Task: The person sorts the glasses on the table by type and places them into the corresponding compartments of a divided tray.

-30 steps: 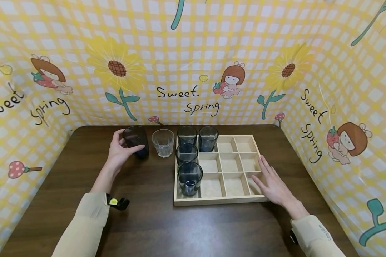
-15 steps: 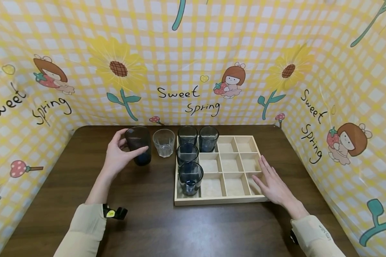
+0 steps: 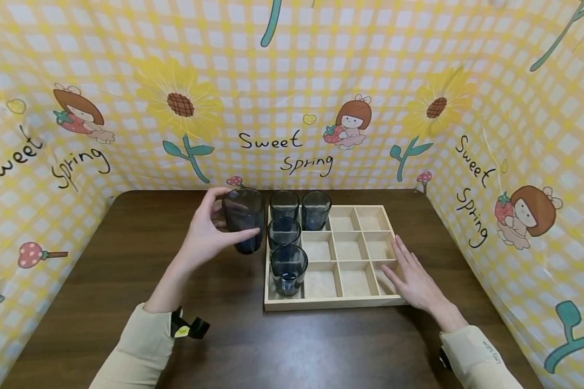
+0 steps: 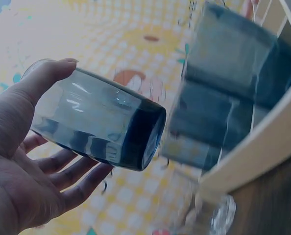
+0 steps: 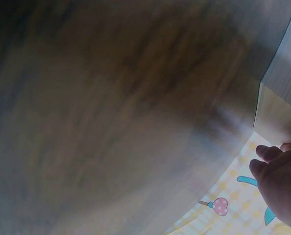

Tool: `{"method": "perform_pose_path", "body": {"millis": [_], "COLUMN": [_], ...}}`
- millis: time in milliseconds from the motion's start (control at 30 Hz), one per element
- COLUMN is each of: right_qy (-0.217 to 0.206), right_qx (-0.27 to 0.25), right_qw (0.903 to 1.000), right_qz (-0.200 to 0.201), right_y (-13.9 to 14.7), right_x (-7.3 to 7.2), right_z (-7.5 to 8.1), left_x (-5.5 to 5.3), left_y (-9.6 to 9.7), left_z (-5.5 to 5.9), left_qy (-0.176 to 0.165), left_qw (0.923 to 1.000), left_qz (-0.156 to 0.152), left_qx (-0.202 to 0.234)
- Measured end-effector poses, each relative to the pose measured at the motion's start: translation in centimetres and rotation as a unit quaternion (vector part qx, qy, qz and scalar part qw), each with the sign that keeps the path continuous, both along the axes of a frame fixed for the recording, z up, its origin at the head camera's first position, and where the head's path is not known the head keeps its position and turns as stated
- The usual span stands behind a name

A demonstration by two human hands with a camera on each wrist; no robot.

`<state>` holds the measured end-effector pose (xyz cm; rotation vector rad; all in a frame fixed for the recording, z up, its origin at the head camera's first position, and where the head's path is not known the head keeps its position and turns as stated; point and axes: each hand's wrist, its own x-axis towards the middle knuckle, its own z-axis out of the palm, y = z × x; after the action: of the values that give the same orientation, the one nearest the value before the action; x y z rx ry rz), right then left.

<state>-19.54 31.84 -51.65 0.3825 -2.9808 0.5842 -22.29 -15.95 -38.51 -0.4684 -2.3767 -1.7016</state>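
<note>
My left hand (image 3: 204,232) grips a smoky blue glass (image 3: 243,216) by its side, thumb in front and fingers behind. It is held up off the table, left of the tray, its base pointing down. In the left wrist view the same glass (image 4: 101,117) shows its thick dark base. A wooden compartment tray (image 3: 331,304) holds several matching glasses: three fill the left column, front one here (image 3: 288,270), and one (image 3: 316,210) stands in the back row's second compartment. My right hand (image 3: 418,278) rests on the tray's right edge with fingers straight.
A clear faceted glass (image 4: 221,215) stands beside the tray's left wall, hidden behind the held glass in the head view. The dark wooden table (image 3: 224,346) ends at a yellow checked cloth (image 3: 253,108) at the back and sides.
My left hand has lifted the smoky glass and carried it right, toward the tray, now in front of the clear glass. The right hand and the tray have stayed still.
</note>
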Motion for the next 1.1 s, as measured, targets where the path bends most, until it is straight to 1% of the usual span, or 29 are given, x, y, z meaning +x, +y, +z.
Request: {"method": "perform_pose_path", "body": {"millis": [100, 233, 333, 433, 533, 567, 600, 667, 800, 833, 967, 1100], "right_qy": [-0.002, -0.002, -0.002, -0.002, -0.001, -0.001, -0.001, 0.0, 0.002, 0.002, 0.0, -0.002], "right_qx": [-0.001, -0.002, -0.001, -0.002, -0.001, -0.001, -0.001, 0.0, 0.002, 0.002, 0.001, 0.0], "right_qw": [1.0, 1.0, 1.0, 1.0, 1.0, 1.0, 1.0, 1.0, 1.0, 1.0, 1.0, 1.0], "right_qz": [0.001, 0.001, 0.0, -0.001, 0.0, 0.0, 0.0, 0.0, 0.0, 0.0, -0.001, -0.001], "right_y": [0.0, -0.1, -0.1, -0.1, 0.0, 0.0, 0.0, 0.0, 0.0, 0.0, -0.1, -0.1], "right_x": [0.0, 0.0, 0.0, -0.1, -0.1, -0.1, -0.1, -0.1, -0.1, -0.1, 0.0, 0.0], "right_z": [-0.1, -0.1, 0.0, 0.0, -0.1, -0.2, -0.2, -0.2, -0.1, -0.1, 0.0, 0.2], "left_x": [0.5, 0.9, 1.1, 1.2, 1.5, 1.6, 1.8, 1.8, 1.4, 1.0, 0.0, -1.2], "left_y": [1.2, 2.5, 3.4, 4.2, 5.2, 5.6, 6.1, 7.0, 8.9, 9.4, 10.8, 11.9], "left_z": [0.4, 1.0, 1.3, 1.4, 1.5, 1.6, 2.0, 2.1, 2.1, 1.7, 1.3, 0.9], "left_qy": [-0.001, -0.004, -0.007, -0.009, -0.019, -0.023, -0.029, -0.04, -0.041, -0.038, -0.038, -0.035], "left_qw": [0.9999, 0.9995, 0.9985, 0.9976, 0.996, 0.9952, 0.9942, 0.9917, 0.9886, 0.9883, 0.9871, 0.987], "left_qz": [-0.008, -0.031, -0.052, -0.065, -0.083, -0.091, -0.098, -0.114, -0.135, -0.139, -0.15, -0.156], "left_qx": [-0.007, 0.004, 0.017, 0.02, 0.027, 0.029, 0.033, 0.045, 0.051, 0.05, 0.04, 0.014]}}
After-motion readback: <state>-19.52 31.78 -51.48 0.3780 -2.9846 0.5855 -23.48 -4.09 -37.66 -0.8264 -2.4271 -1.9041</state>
